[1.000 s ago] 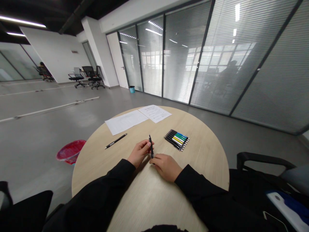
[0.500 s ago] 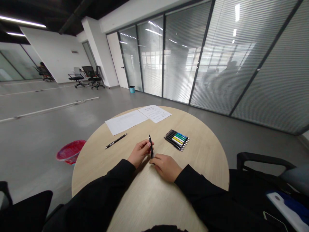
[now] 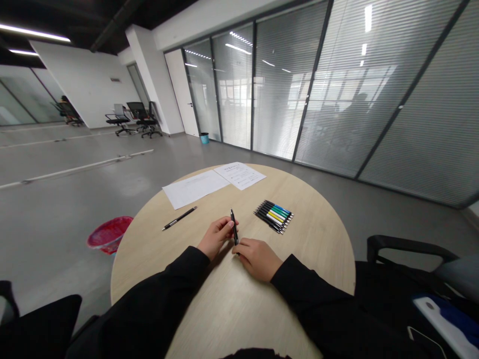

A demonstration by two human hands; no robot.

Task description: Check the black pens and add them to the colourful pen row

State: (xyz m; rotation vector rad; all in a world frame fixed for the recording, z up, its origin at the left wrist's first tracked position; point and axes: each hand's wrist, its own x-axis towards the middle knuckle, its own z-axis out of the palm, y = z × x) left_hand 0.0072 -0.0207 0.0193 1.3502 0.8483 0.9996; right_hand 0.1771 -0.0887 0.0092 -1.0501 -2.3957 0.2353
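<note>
A black pen [image 3: 234, 230] is held nearly upright in the view, its tip end pointing away from me. My left hand [image 3: 217, 235] pinches its middle between thumb and fingers. At the near end, the fingers of my right hand [image 3: 259, 258] close around the pen, hiding that end. Another black pen [image 3: 179, 218] with silver ends lies slanted on the table, left of my hands. To the right is a neat row of several pens [image 3: 274, 217], black with blue, green, white and yellow parts, lying side by side.
Two printed paper sheets [image 3: 196, 188] lie at the far side of the round wooden table [image 3: 314, 239]. A red-lined basket [image 3: 110, 235] stands on the floor at left. Black chairs flank the table; a chair armrest [image 3: 411, 247] is at right.
</note>
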